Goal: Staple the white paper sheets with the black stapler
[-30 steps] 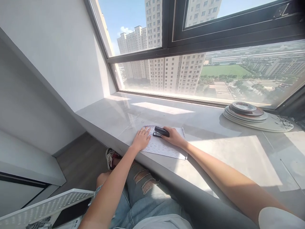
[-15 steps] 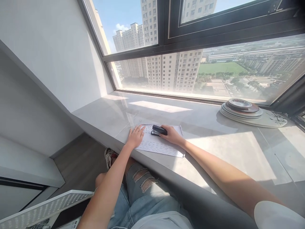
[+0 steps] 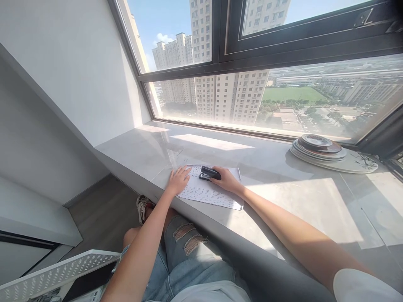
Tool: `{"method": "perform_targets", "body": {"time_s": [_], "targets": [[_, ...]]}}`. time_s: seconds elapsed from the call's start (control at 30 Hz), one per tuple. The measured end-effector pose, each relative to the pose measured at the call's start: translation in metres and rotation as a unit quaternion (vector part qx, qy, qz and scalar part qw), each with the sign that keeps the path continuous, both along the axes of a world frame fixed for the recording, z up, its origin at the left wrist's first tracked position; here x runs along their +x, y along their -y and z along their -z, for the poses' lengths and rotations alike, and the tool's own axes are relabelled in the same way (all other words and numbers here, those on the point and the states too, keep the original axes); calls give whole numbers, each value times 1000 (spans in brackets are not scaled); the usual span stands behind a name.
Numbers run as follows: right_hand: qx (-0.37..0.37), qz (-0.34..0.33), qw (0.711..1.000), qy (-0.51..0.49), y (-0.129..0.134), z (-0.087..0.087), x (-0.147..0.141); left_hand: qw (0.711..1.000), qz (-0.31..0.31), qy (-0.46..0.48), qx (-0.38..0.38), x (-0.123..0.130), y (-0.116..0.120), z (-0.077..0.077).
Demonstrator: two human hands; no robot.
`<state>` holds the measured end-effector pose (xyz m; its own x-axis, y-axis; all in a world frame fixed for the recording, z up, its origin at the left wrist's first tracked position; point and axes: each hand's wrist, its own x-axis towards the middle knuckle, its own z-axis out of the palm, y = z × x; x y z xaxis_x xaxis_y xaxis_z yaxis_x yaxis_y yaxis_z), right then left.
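Stapler [image 3: 208,170] and printed paper [image 3: 214,197] lay within reach of both hands on a grey counter [image 3: 270,156], as seen in the head view. The chief change was at the left hand [image 3: 178,182], which had slid slightly leftward over the page, so that a wider printed strip showed between its fingertips and the stapler's nose. This suggested that the working end was being given room while the page was steadied. No staple could be made out at this size.

The right hand [image 3: 227,179] was clamped on the rear of the black stapler, whose nose pointed left above the window-side part of the paper. The upper arm and base appeared parted at the nose; whether any paper lay between them could not be told. The left hand rested palm down at the paper's left side, fingers a little apart, gripping nothing.

In the frame of one second earlier, the left fingertips had lain closer to the stapler. The stapler itself kept nearly the same place over the paper, and the right hand's hold looked unaltered. The stack of plates [image 3: 318,155], near the window frame [image 3: 217,68] and well apart from the work, appeared undisturbed.
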<state>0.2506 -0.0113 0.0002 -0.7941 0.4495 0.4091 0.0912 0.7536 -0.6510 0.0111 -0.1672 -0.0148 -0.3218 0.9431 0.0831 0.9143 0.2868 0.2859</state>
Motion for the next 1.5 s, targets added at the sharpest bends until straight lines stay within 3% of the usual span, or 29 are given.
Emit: {"method": "perform_targets", "body": {"time_s": [0.3, 0.5, 0.6, 0.67, 0.73, 0.8, 0.87, 0.93, 1.13, 1.3, 1.37, 1.5], "targets": [[-11, -7, 1000, -6, -1, 1, 0, 1000, 0, 6, -5, 4, 2, -3], [-15, -9, 1000, -6, -3, 2, 0, 999, -45, 18, -2, 18, -4, -9], [-18, -10, 1000, -6, -3, 4, -1, 989, -78, 55, 110, 41, -12, -18], [-20, -13, 1000, -10, -4, 4, -2, 959, -59, 134, 244, 57, -21, -21], [-24, -16, 999, -16, -3, 4, -2, 902, -64, 263, 336, 68, -32, -19], [-28, -18, 999, -16, -3, 4, -2, 842, -107, 391, 356, 73, -43, -14], [-31, -17, 999, -13, -3, 3, -1, 812, -132, 454, 342, 73, -52, -7], [-31, -16, 999, -10, -3, 3, -1, 818, -123, 454, 331, 73, -56, -1], [-23, -15, 1000, -4, -3, 4, -3, 882, -92, 356, 293, 76, -53, -2], [-29, -46, 998, 16, -9, 0, 3, 882, -88, 366, 285, 77, -52, -5], [-70, -100, 992, 35, -17, -3, 10, 879, -92, 371, 286, 76, -53, -5], [-231, -175, 957, 20, -36, -2, 23, 872, -97, 382, 291, 75, -53, -4]]}}
